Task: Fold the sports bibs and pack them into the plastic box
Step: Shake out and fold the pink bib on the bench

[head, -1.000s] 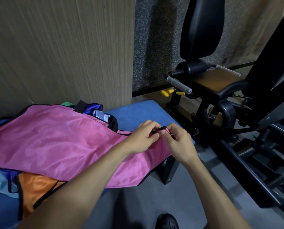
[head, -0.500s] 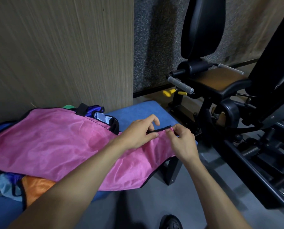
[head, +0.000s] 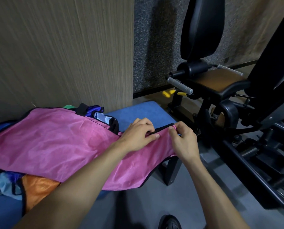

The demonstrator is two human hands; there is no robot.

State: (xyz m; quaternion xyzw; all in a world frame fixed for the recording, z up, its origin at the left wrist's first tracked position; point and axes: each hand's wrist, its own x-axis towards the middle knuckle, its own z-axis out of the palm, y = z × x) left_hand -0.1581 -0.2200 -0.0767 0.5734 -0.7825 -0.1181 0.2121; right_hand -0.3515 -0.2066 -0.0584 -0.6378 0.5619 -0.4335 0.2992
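1. Compared with the frame one second before, both hands had separated slightly along the black-trimmed edge of the pink bib (head: 55, 142), exposing a longer run of the trim between them.
2. The left hand (head: 138, 134) pinched the edge between thumb and curled fingers; the right hand (head: 182, 139) pinched the same edge at the corner, fingertips pressed onto the fabric.
3. The pink bib lay spread on the blue bench (head: 142, 111), its long axis running leftward from both grips, with its near edge hanging over the front of the bench.
4. Because the body of the fabric extended entirely to the left, the left hand was the nearer to it; a fold would probably carry the gripped end leftward.
5. An orange bib (head: 38, 187) and other coloured bibs (head: 95, 111) lay partly under the pink one.
6. The plastic box was not in view; its contents could not be determined.
7. A black exercise machine (head: 220, 90) stood just beside the right end of the bench.
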